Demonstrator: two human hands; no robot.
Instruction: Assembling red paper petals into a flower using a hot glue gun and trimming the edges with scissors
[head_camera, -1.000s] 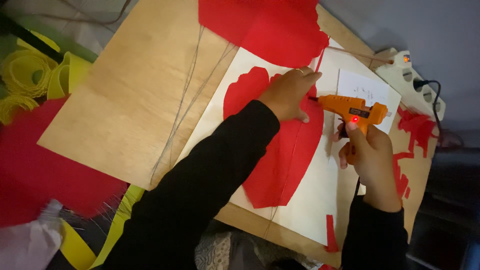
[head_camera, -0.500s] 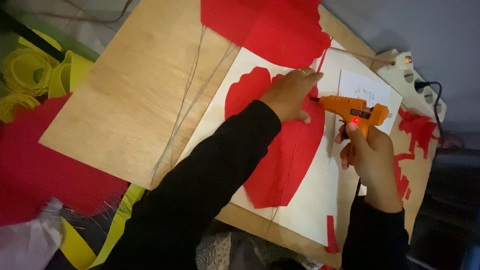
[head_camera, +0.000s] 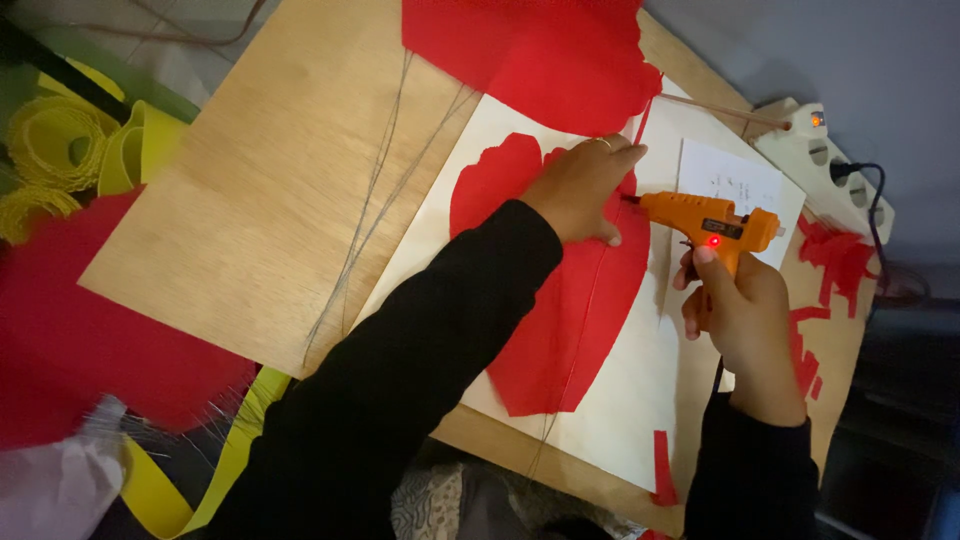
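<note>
My left hand (head_camera: 585, 188) lies flat, fingers together, on a large red paper shape (head_camera: 570, 310) that rests on a white sheet (head_camera: 620, 400). An orange glue gun (head_camera: 705, 222) with a small red light is gripped in my right hand (head_camera: 735, 310). Its nozzle points left and touches the red paper's edge right beside my left fingers. Thin wires (head_camera: 375, 200) run across the wooden board (head_camera: 270, 200) and under the red shape.
More red paper (head_camera: 540, 50) lies at the board's far end. A small white note (head_camera: 728, 180), red scraps (head_camera: 835, 255) and a white power strip (head_camera: 835, 165) sit to the right. Yellow paper rolls (head_camera: 60, 150) and a red sheet (head_camera: 90, 350) lie left.
Hardly anything differs: both hands keep their positions on the red paper and glue gun, with only a slight shift of the view.
</note>
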